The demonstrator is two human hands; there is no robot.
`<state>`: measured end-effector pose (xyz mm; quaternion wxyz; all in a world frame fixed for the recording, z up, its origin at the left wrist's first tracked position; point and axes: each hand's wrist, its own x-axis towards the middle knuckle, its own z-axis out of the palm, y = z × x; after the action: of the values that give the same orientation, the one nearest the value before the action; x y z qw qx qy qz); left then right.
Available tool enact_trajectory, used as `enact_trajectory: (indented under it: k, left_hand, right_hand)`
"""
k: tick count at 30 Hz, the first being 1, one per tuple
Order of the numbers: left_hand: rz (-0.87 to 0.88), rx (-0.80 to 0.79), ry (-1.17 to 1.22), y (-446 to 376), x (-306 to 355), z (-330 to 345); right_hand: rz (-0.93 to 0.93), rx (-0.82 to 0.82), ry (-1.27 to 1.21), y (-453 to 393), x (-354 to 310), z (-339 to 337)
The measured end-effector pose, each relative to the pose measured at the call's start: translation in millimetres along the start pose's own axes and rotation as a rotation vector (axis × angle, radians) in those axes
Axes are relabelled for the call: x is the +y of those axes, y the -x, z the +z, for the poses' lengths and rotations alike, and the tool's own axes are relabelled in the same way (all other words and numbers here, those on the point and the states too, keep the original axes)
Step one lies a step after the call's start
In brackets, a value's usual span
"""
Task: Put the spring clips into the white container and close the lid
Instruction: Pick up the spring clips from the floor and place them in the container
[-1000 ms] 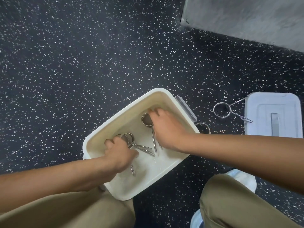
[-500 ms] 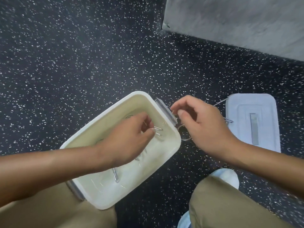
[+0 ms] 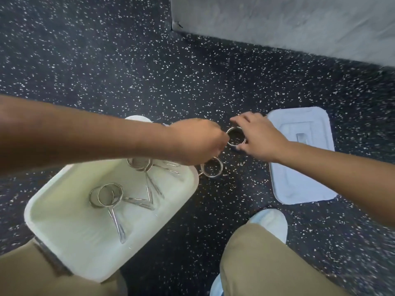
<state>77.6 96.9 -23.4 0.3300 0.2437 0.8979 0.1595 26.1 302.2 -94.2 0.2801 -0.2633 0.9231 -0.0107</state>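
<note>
Since the earlier frame the left hand (image 3: pixel 198 144) has left the white container (image 3: pixel 111 248) and crossed toward frame centre, and the right hand (image 3: pixel 259 138) has shifted toward the lid (image 3: pixel 303 184). Both hands now meet over the speckled floor (image 3: pixel 106 60).

The right grip is closed around the ring of a spring clip (image 3: pixel 235 136) at frame centre; thumb below, fingers above. The left grip is curled shut; what it holds is hidden. A second loose clip (image 3: pixel 211 170) lies on the floor just beside the container's right rim, directly under the left hand. Several clips in the container (image 3: pixel 106 197) lie in the lower left of the frame. The lid lies flat on the floor at the right, well apart from the container.

Risks, as judged:
- The clip prongs are sprung wire; two clips lifted together may tangle and drag.
- A ring-only hold lets the prongs swing and catch the container rim on entry.
- The left forearm passes over the container; a low return could tip it.
- Prongs standing above the rim would block lid closure.
</note>
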Motion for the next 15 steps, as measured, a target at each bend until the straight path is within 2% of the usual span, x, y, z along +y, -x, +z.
enact_trajectory:
  k: [5, 8, 12, 15]
  left_hand:
    - [0.046, -0.277, -0.108, -29.2, -4.5, 13.0]
    - [0.061, -0.359, -0.131, -41.2, -3.2, 24.1]
    - [0.004, -0.426, -0.113, -57.2, 0.5, 42.4]
    - [-0.095, -0.452, -0.104, -63.0, -0.4, 46.7]
  right_hand:
    - [-0.065, -0.014, 0.169, -10.9, 1.0, 10.2]
    - [-0.090, -0.025, 0.188, -14.2, 0.5, 11.4]
    - [-0.122, -0.012, 0.096, -11.7, 7.9, 7.0]
    - [-0.085, 0.049, -0.102, -10.4, 14.0, -4.1]
